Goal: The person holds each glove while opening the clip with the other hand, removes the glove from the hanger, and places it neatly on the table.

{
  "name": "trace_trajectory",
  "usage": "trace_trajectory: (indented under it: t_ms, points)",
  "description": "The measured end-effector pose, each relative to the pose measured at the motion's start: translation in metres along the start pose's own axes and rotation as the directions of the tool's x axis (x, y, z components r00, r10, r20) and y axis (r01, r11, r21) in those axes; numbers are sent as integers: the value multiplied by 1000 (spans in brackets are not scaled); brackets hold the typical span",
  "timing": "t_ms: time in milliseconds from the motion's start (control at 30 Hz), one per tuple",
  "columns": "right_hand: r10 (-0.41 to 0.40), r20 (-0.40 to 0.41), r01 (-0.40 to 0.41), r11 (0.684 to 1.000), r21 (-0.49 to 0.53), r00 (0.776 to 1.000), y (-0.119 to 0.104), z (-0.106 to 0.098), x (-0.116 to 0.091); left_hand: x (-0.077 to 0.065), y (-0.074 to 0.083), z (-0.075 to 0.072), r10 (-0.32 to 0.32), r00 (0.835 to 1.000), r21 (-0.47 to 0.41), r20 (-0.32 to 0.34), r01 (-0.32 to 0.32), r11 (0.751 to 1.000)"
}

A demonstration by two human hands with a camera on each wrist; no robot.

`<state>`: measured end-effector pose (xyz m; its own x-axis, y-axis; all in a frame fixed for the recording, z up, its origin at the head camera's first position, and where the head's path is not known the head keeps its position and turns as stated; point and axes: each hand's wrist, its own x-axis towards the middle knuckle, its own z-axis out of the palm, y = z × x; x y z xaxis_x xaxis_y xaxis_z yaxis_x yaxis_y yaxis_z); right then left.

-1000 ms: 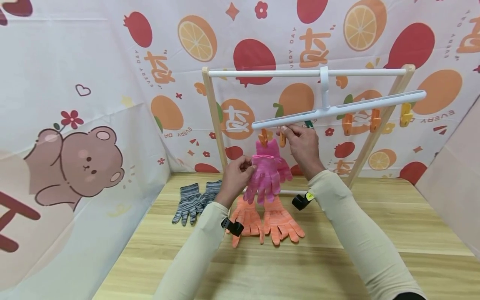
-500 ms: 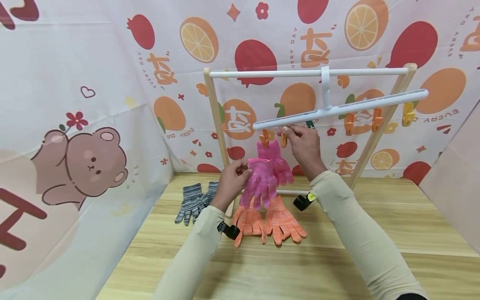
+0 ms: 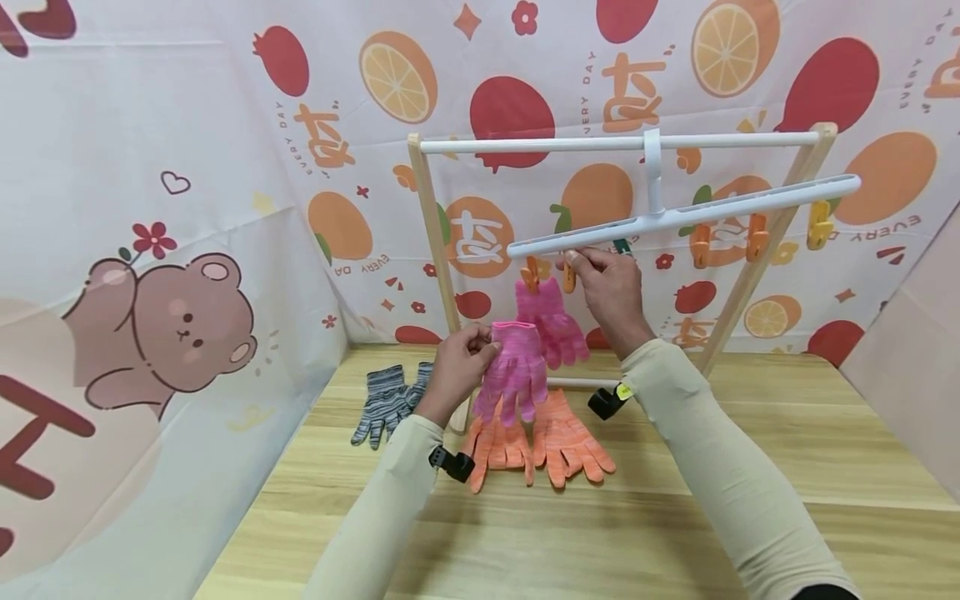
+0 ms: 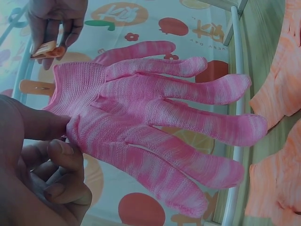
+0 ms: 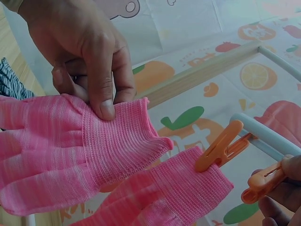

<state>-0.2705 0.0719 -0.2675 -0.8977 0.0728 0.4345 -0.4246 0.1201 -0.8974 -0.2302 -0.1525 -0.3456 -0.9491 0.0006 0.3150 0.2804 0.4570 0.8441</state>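
My left hand pinches a pink knit glove by the edge of its cuff, the glove's fingers hanging down. Behind it a second pink glove hangs from an orange clothespin at the low left end of the white hanger. My right hand pinches another orange clothespin just beneath the hanger bar. In the right wrist view that clothespin is apart from both gloves. Between the held glove's cuff and this clothespin there is a gap.
The tilted hanger hooks over the white rail of a wooden-legged rack. Several more clothespins, including a yellow one, hang at its right. Orange gloves and striped grey gloves lie on the wooden table.
My left hand has drawn the pink glove down and to the left, away from the hanging one. The right hand stays at its clothespin.
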Motion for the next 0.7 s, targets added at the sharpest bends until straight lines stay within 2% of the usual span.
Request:
trace_trajectory:
  t_ms: [300,700]
  points:
    - [37,3,-37,999,-28,999,-2,-2,-2,-4,-4,-7,-7,1000,-59,10,8,998]
    - [30,6,-29,999,-18,1000,-3,0,-1,-11,-11,-21,-6,1000,17,-10,6,1000]
